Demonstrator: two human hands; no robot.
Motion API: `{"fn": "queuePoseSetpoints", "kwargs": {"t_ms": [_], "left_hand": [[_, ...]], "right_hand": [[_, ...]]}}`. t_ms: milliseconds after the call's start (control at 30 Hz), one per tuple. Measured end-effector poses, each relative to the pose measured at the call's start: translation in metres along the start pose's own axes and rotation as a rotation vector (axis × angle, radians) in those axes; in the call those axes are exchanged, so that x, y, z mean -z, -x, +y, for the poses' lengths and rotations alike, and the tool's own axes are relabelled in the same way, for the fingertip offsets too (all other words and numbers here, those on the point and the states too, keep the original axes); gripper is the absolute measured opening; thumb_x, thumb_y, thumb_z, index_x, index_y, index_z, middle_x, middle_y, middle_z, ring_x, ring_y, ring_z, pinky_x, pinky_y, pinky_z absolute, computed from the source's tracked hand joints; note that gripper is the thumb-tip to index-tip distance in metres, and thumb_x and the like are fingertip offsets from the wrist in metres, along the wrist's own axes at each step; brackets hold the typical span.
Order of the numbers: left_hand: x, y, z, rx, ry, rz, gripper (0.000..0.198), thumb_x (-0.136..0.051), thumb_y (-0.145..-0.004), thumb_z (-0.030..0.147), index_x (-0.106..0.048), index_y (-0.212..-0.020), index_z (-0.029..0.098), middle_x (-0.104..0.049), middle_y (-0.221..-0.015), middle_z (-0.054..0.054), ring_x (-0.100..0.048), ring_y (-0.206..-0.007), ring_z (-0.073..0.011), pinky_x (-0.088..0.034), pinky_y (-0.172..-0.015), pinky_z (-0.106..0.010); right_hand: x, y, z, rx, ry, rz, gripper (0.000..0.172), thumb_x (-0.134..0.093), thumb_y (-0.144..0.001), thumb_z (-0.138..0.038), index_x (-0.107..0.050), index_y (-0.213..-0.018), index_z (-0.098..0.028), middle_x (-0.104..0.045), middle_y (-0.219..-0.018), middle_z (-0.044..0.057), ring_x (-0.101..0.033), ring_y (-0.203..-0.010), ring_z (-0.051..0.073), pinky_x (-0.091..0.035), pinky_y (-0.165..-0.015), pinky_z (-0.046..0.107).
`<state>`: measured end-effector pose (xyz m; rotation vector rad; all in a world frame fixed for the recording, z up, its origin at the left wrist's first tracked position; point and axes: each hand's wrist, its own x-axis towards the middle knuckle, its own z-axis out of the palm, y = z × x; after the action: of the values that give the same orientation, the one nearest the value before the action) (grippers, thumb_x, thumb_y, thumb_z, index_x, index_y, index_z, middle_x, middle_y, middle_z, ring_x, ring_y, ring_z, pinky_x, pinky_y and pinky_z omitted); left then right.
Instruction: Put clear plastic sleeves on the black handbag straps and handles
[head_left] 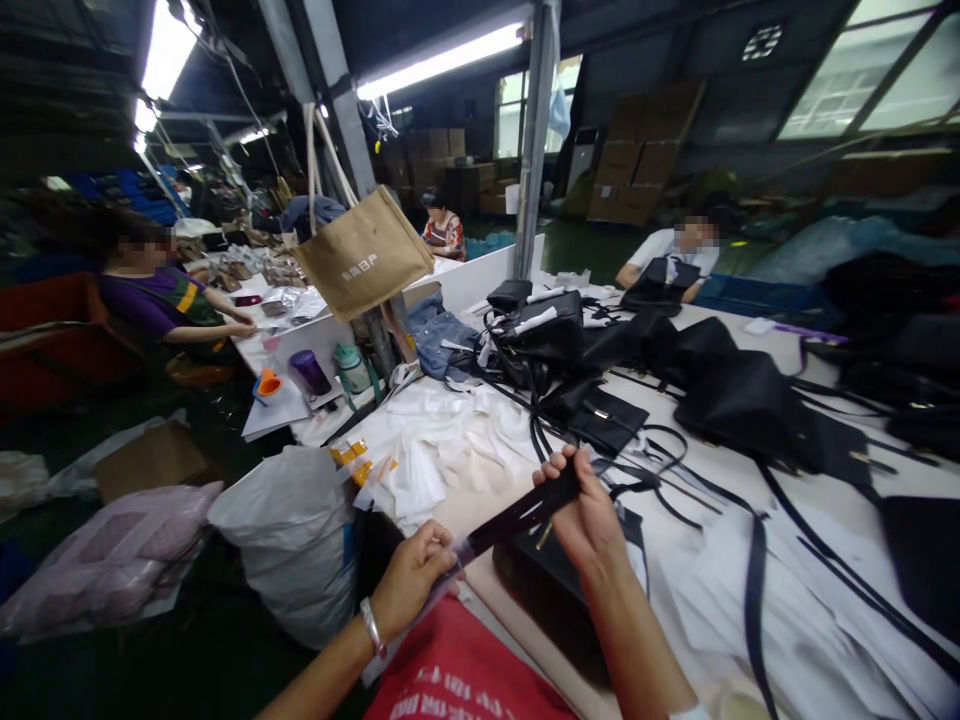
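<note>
My left hand (421, 572), with a silver bangle at its wrist, pinches a clear plastic sleeve (431, 603) at one end of a folded black strap (504, 524). The strap's other end is in my right hand (586, 515), its fingers closed round it. Between the two hands the strap runs slantwise, above the table's near edge. Beneath it lies a black handbag (551, 590), partly hidden by my right forearm. A small gold-coloured metal piece (544, 535) shows just below the strap.
Black bags (739, 400) and loose straps (756, 600) cover the table's right side. White sheets (795, 600) and white pieces (450, 440) lie around them. A white sack (292, 540) stands left. A tan tote (365, 255) hangs from a post. Several people sit at tables beyond.
</note>
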<state>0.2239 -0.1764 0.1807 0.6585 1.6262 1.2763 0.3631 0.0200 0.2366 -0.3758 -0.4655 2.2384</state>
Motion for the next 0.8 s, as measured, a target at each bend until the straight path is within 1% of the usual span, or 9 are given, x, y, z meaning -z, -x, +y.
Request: {"fn": "queuePoseSetpoints", "kwargs": {"t_ms": [133,233,333,400,467,567,667,733,800], "left_hand": [[-0.003,-0.001,0.008,-0.015,-0.007,0.018,0.029,-0.052,-0.081,0.047,-0.042,-0.088,0.021,-0.068,-0.071,-0.002,-0.063,-0.054,-0.0151,-0.042,-0.047,-0.021],[-0.004,0.001,0.011,-0.034,-0.03,0.034,0.03,-0.05,-0.082,0.049,-0.043,-0.087,0.021,-0.067,-0.072,-0.001,-0.063,-0.054,-0.0152,-0.038,-0.044,-0.019],[-0.007,0.003,0.014,-0.055,-0.076,0.05,0.028,-0.049,-0.083,0.048,-0.045,-0.085,0.02,-0.065,-0.066,0.0,-0.061,-0.054,-0.0146,-0.034,-0.044,-0.019],[-0.01,0.004,0.017,-0.093,-0.123,0.067,0.026,-0.047,-0.084,0.046,-0.046,-0.084,0.02,-0.063,-0.064,0.001,-0.058,-0.053,-0.0136,-0.033,-0.046,-0.019],[-0.013,0.005,0.022,-0.154,-0.191,0.093,0.025,-0.046,-0.085,0.044,-0.048,-0.081,0.019,-0.061,-0.065,0.001,-0.055,-0.054,-0.0127,-0.034,-0.05,-0.02],[-0.017,0.005,0.029,-0.232,-0.317,0.129,0.023,-0.046,-0.086,0.041,-0.049,-0.078,0.019,-0.054,-0.061,0.003,-0.048,-0.055,-0.0111,-0.033,-0.054,-0.021],[-0.022,0.004,0.036,-0.267,-0.358,0.113,0.022,-0.045,-0.087,0.039,-0.05,-0.078,0.019,-0.048,-0.061,0.004,-0.043,-0.056,-0.0105,-0.032,-0.055,-0.021],[-0.028,0.003,0.041,-0.286,-0.35,0.079,0.021,-0.045,-0.087,0.038,-0.049,-0.078,0.019,-0.049,-0.065,0.004,-0.044,-0.06,-0.0108,-0.033,-0.057,-0.021],[-0.035,0.0,0.047,-0.29,-0.324,0.046,0.021,-0.045,-0.087,0.038,-0.049,-0.079,0.019,-0.05,-0.067,0.003,-0.045,-0.061,-0.0109,-0.033,-0.058,-0.021]], "right_hand": [[-0.013,-0.001,0.0,0.058,0.134,0.013,0.023,-0.061,-0.08,-0.045,-0.057,-0.085,-0.023,-0.049,-0.071,-0.004,-0.048,-0.06,0.009,-0.045,-0.065,0.026],[-0.018,0.0,0.002,0.051,0.198,0.027,0.026,-0.06,-0.079,-0.048,-0.056,-0.086,-0.023,-0.049,-0.069,-0.004,-0.047,-0.057,0.009,-0.044,-0.062,0.027],[-0.02,0.002,0.005,0.046,0.204,0.029,0.027,-0.059,-0.08,-0.048,-0.055,-0.087,-0.022,-0.051,-0.068,-0.003,-0.046,-0.055,0.009,-0.044,-0.059,0.026],[-0.02,0.005,0.008,0.043,0.203,0.024,0.027,-0.058,-0.081,-0.047,-0.055,-0.087,-0.021,-0.054,-0.068,-0.003,-0.048,-0.055,0.01,-0.045,-0.059,0.027],[-0.018,0.007,0.01,0.03,0.211,0.028,0.027,-0.058,-0.081,-0.047,-0.054,-0.086,-0.021,-0.057,-0.069,-0.002,-0.05,-0.056,0.01,-0.045,-0.06,0.027],[-0.016,0.01,0.01,0.049,0.215,0.049,0.028,-0.057,-0.081,-0.047,-0.053,-0.087,-0.02,-0.06,-0.069,-0.001,-0.053,-0.057,0.01,-0.046,-0.06,0.026],[-0.014,0.014,0.01,0.071,0.256,0.056,0.031,-0.058,-0.08,-0.049,-0.053,-0.088,-0.019,-0.063,-0.071,0.001,-0.056,-0.057,0.011,-0.045,-0.056,0.024],[-0.014,0.017,0.013,0.031,0.308,0.038,0.035,-0.059,-0.078,-0.052,-0.053,-0.087,-0.019,-0.065,-0.073,0.003,-0.057,-0.057,0.013,-0.043,-0.051,0.022],[-0.014,0.021,0.018,0.024,0.34,0.037,0.037,-0.059,-0.076,-0.055,-0.052,-0.086,-0.019,-0.067,-0.074,0.003,-0.058,-0.058,0.014,-0.043,-0.051,0.022]]}}
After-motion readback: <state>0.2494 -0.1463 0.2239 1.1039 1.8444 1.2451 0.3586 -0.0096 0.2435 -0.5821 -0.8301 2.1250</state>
